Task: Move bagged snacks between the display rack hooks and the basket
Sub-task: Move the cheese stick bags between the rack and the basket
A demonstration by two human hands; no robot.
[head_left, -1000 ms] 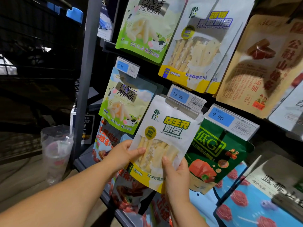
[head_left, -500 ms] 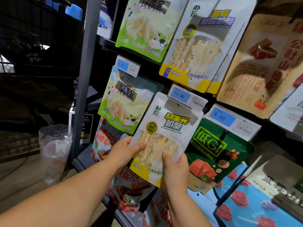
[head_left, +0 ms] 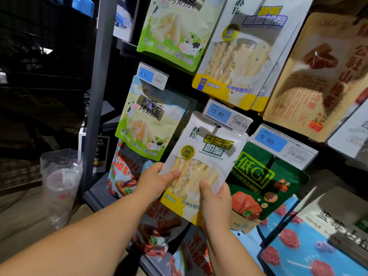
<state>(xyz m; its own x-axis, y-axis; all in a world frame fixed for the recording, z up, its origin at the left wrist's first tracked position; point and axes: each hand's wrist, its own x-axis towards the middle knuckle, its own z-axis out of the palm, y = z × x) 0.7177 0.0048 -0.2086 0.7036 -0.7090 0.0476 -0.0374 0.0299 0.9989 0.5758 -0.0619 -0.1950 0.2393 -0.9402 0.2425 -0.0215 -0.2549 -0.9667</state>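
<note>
A left hand (head_left: 154,181) and a right hand (head_left: 216,200) gripped a white-and-yellow plastic bag of milk sticks (head_left: 201,168) by its lower edges, thumbs across its front, under the 13.80 price tag (head_left: 227,117).

The white snack bag (head_left: 201,156) is showing a matt, paper-like front with a clear glossy plastic window. The green pouch (head_left: 264,176) is gleaming as smooth, glossy plastic film. The tan pouch (head_left: 318,80) is looking like matt kraft paper. The price tag holder (head_left: 227,116) is shining as clear plastic; the rack post (head_left: 99,96) is looking like smooth grey metal.
</note>
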